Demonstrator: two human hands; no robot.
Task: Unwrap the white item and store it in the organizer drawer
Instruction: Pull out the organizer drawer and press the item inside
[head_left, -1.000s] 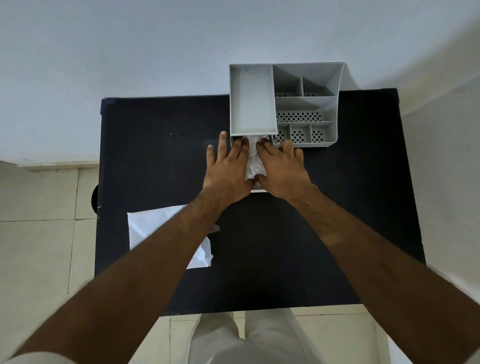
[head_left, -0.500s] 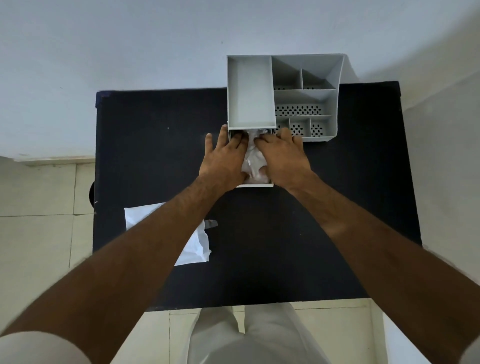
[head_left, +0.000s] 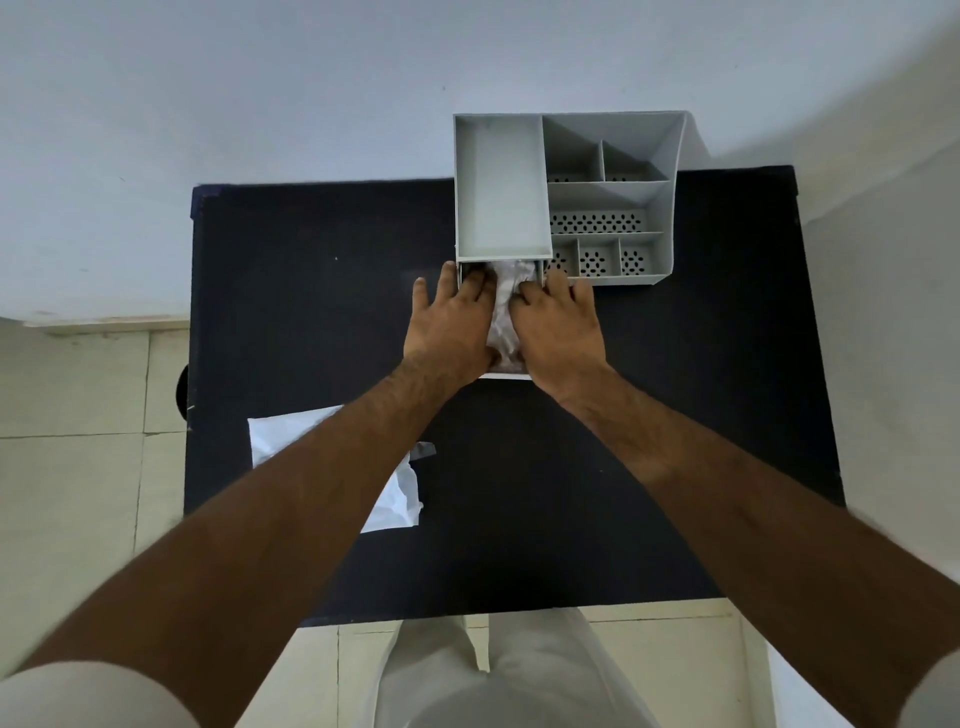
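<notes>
Both hands slide deeper; left hand (head_left: 452, 322) and right hand (head_left: 558, 325) lie flat, pressing the white item (head_left: 503, 312) between them into the drawer (head_left: 506, 372).

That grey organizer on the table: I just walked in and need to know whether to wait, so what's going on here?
A person is pressing a crumpled white item into the pulled-out drawer at the front of the grey organizer, which stands at the far edge of the black table. The left hand and the right hand lie flat on either side of the item, fingers reaching into the drawer opening. The drawer is not yet pushed in. A white wrapper lies near the left forearm.
</notes>
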